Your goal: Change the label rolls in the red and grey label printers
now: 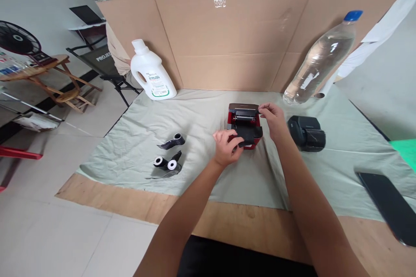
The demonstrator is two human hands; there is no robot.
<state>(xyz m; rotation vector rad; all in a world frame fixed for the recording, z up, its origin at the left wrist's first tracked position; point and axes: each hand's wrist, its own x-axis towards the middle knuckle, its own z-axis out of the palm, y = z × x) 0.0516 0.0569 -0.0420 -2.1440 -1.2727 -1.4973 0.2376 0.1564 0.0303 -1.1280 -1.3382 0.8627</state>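
Note:
A small red-and-black machine (pixel 245 117), which looks like a compact printer, stands open on the cloth and shows a roller inside. My left hand (pixel 226 147) is closed at its front, thumb and fingers pinching the edge of a black strip (pixel 247 133) that lies over the machine. Up at the right rear corner, my right hand (pixel 272 117) has its fingertips pinched against the edge of the machine; what exactly lies between them is too small to see. To the left lie a black film roll (pixel 177 137) with a loose tail and two more film rolls (pixel 160 162) with white cores.
Right of the machine sits a black device (pixel 306 133), with a phone (pixel 388 205) nearer the table edge. A white detergent bottle (pixel 151 71) and a large water bottle (pixel 323 60) stand before a cardboard screen (pixel 227 30). Behind it, a person sits in a chair (pixel 100 58).

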